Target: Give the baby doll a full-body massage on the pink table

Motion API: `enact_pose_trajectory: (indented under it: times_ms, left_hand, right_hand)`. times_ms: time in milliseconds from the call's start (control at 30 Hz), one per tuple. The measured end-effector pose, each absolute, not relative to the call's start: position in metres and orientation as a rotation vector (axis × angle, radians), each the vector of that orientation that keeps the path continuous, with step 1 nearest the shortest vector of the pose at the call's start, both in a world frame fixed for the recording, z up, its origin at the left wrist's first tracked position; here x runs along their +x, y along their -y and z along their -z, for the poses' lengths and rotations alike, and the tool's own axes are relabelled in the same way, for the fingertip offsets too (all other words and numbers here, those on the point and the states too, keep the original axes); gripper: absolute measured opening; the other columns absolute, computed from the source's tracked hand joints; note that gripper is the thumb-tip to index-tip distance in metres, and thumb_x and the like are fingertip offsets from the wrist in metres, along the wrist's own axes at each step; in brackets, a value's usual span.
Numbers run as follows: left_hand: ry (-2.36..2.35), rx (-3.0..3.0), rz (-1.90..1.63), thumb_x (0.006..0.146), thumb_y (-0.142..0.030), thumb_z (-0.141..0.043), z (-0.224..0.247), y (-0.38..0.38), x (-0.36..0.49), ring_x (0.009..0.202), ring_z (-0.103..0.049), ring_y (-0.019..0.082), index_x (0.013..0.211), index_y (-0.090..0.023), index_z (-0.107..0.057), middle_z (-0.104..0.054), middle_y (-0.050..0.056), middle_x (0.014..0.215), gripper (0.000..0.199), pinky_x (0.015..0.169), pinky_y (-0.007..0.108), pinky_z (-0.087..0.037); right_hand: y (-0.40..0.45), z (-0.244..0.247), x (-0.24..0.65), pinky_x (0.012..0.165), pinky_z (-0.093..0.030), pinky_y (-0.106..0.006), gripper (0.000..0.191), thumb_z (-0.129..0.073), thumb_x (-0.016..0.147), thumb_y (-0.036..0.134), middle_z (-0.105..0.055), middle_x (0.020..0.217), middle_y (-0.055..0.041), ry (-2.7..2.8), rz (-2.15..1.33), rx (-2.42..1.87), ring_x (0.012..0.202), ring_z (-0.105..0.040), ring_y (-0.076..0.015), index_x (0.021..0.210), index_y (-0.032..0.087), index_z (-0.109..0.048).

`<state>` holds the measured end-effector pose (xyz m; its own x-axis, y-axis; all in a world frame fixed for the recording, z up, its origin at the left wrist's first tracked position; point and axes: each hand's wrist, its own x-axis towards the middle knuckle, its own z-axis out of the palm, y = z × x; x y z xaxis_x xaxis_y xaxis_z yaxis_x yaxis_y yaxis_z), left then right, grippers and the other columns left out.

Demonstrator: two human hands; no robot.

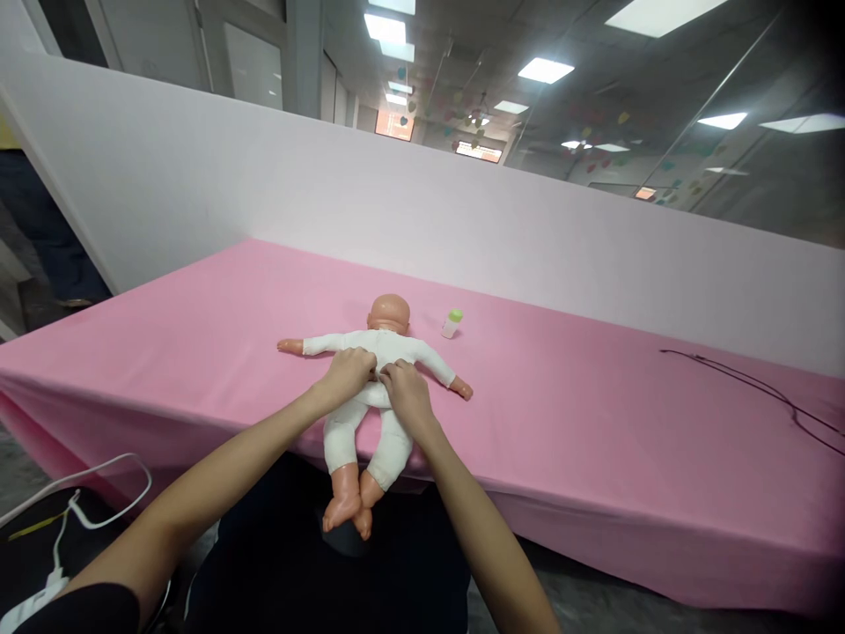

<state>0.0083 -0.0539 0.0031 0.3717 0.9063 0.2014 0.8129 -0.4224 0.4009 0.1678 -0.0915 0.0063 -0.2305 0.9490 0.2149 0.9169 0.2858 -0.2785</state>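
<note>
A baby doll [398,350] with a white cloth body lies on the pink-covered table [561,414], arms spread. The back of its head faces up, and its lower legs hang over the front edge. My left hand [349,372] is closed on the white cloth at the doll's lower back. Beside it, my right hand [405,392] has its fingers bent and pressed against the same cloth. The fingertips of both hands nearly meet at the doll's waist. A small bottle with a green cap [452,324] stands behind the doll's right-hand side in the view.
Thin black cables [745,379] lie at the table's right. A white partition [462,229] rises behind the table. White cables and a power strip [36,603] are at lower left. A person's dark-clothed leg [49,233] shows at the far left.
</note>
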Motion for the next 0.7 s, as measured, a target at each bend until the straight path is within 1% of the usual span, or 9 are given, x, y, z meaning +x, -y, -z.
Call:
enact_pose_trajectory:
  times_ms: [133,267,333,400,467,533,567,633,700]
  left_hand:
    - [-1.451,2.403,-0.561,0.097,-0.043,-0.063,-0.003,0.081,-0.006,0.085,-0.064,0.034,0.085,-0.019,-0.076,-0.065,0.015,0.078,0.03,0.08,0.043,-0.048]
    - [-1.273,2.405,-0.612,0.095,-0.047,-0.066,0.019,0.097,-0.001,0.097,-0.063,0.039,0.093,-0.015,-0.078,-0.066,0.019,0.082,0.034,0.084,0.044,-0.048]
    - [-1.226,2.397,-0.631,0.096,-0.048,-0.063,0.025,0.098,0.003,0.097,-0.063,0.04,0.093,-0.014,-0.078,-0.066,0.021,0.082,0.037,0.085,0.045,-0.049]
    - [-1.247,2.399,-0.636,0.096,-0.048,-0.062,0.018,0.095,0.002,0.093,-0.064,0.038,0.09,-0.014,-0.079,-0.067,0.021,0.081,0.038,0.084,0.045,-0.049]
    - [-1.288,2.414,-0.625,0.096,-0.049,-0.063,0.0,0.088,0.0,0.087,-0.066,0.035,0.088,-0.016,-0.079,-0.069,0.017,0.079,0.038,0.082,0.043,-0.05]
    - [-1.328,2.427,-0.669,0.097,-0.047,-0.063,-0.024,0.074,-0.001,0.085,-0.068,0.031,0.095,-0.017,-0.079,-0.072,0.012,0.082,0.034,0.081,0.041,-0.051]
    - [-1.359,2.421,-0.737,0.098,-0.045,-0.062,-0.035,0.064,0.001,0.087,-0.069,0.03,0.104,-0.018,-0.078,-0.074,0.01,0.087,0.032,0.082,0.04,-0.051]
    - [-1.446,2.376,-0.951,0.099,-0.04,-0.06,-0.048,0.041,0.011,0.101,-0.069,0.029,0.126,-0.021,-0.071,-0.076,0.009,0.107,0.035,0.088,0.039,-0.051]
    - [-1.548,2.299,-1.153,0.099,-0.038,-0.059,-0.047,0.014,0.026,0.123,-0.062,0.031,0.145,-0.021,-0.058,-0.067,0.012,0.135,0.049,0.099,0.04,-0.049]
  right_hand:
    - [0.118,-0.008,0.173,0.088,-0.047,-0.035,0.021,-0.054,0.103,0.02,-0.071,0.115,-0.0089,2.249,-0.206,-1.615,0.109,-0.064,-0.0268,0.112,0.022,-0.073]
    - [0.123,0.011,0.166,0.09,-0.046,-0.037,0.019,-0.056,0.102,0.019,-0.072,0.102,-0.0096,2.289,-0.089,-1.656,0.102,-0.063,-0.0272,0.097,0.02,-0.074]
    - [0.12,0.017,0.165,0.091,-0.046,-0.038,0.022,-0.055,0.102,0.019,-0.071,0.098,-0.0104,2.269,-0.097,-1.627,0.1,-0.063,-0.0275,0.091,0.019,-0.074]
    - [0.114,0.018,0.173,0.091,-0.047,-0.037,0.02,-0.057,0.1,0.019,-0.072,0.1,-0.01,2.209,-0.267,-1.483,0.1,-0.064,-0.0263,0.093,0.018,-0.075]
    - [0.107,0.015,0.187,0.09,-0.049,-0.035,0.018,-0.06,0.097,0.022,-0.074,0.101,-0.0085,2.077,-0.514,-1.291,0.098,-0.066,-0.0245,0.095,0.018,-0.077]
    - [0.096,0.012,0.205,0.088,-0.051,-0.035,0.019,-0.062,0.095,0.03,-0.075,0.095,-0.0075,1.865,-0.636,-1.217,0.093,-0.068,-0.0242,0.089,0.018,-0.076]
    - [0.089,0.013,0.213,0.087,-0.052,-0.036,0.023,-0.062,0.095,0.035,-0.075,0.089,-0.0073,1.746,-0.635,-1.245,0.09,-0.068,-0.0246,0.083,0.018,-0.073]
    - [0.075,0.017,0.227,0.085,-0.054,-0.038,0.033,-0.064,0.093,0.046,-0.072,0.079,-0.0066,1.552,-0.67,-1.339,0.083,-0.067,-0.0249,0.073,0.019,-0.067]
    - [0.061,0.024,0.234,0.083,-0.056,-0.039,0.039,-0.066,0.091,0.053,-0.071,0.076,-0.0071,1.422,-0.888,-1.328,0.081,-0.067,-0.0246,0.072,0.019,-0.066]
